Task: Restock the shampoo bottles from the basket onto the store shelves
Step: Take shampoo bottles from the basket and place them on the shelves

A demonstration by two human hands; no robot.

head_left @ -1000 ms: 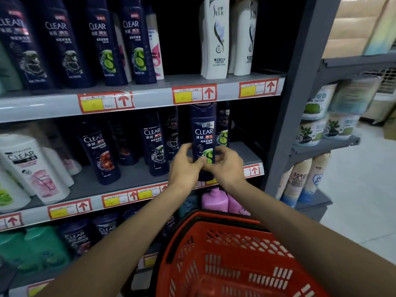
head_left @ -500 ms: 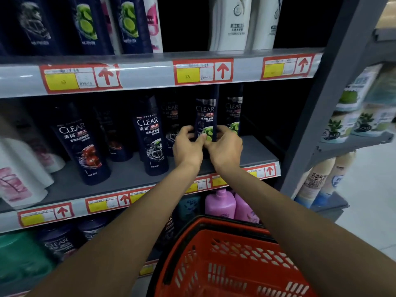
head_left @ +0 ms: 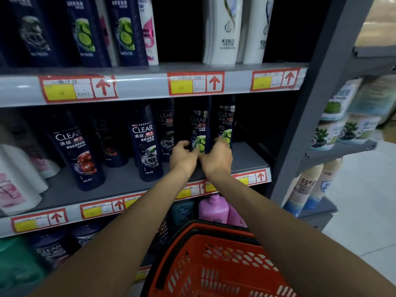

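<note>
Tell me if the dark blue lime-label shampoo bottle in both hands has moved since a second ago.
Yes. The dark blue lime-label shampoo bottle went inward: from in front of the grey middle shelf's price-tag edge to well behind it.

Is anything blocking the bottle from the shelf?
Nothing visible does. The left hand and right hand hold the shampoo bottle at a free spot on the middle shelf, beside another lime bottle; its base is hidden.

Head-worn camera looks forward-down, near the shelves.
</note>
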